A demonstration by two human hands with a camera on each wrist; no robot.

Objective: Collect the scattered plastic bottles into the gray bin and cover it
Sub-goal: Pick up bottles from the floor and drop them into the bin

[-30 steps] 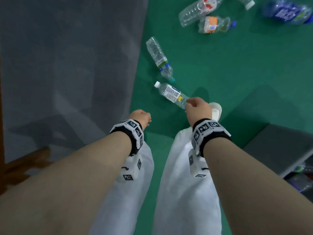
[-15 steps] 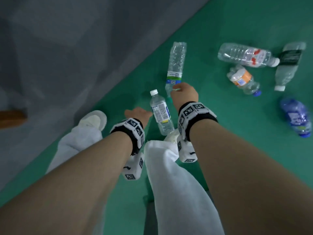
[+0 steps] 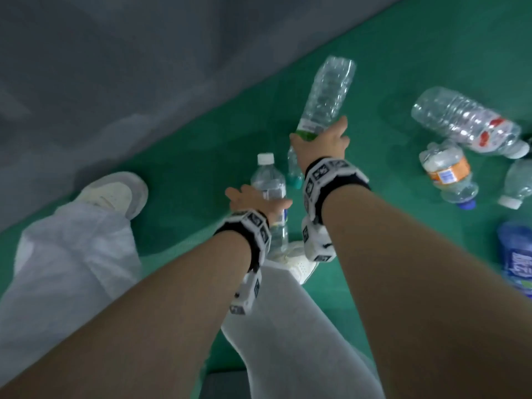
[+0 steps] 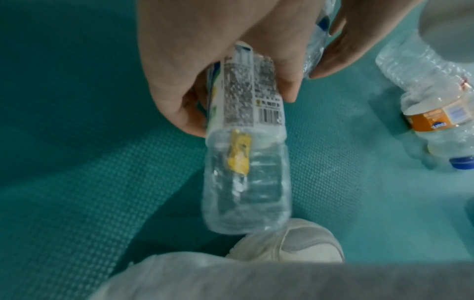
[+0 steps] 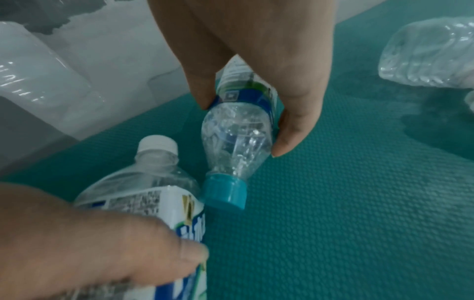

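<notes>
On the green floor mat, my left hand grips a clear white-capped bottle around its white label. The left wrist view shows this bottle hanging base-down from my left hand above a shoe. My right hand grips a clear teal-capped bottle at its green-and-blue label, base pointing away. In the right wrist view my right hand holds the teal-capped bottle with its cap low over the mat, next to the white-capped bottle. The gray bin is not in view.
More bottles lie to the right: a large clear red-labelled bottle, an orange-labelled bottle, a clear one at the edge and a blue bottle. A grey wall borders the mat on the left. My white shoes stand below.
Both hands have closed round their bottles: the left on the white-capped one, the right on the teal-capped one, whose base now tilts up. The view has moved closer to the floor.
</notes>
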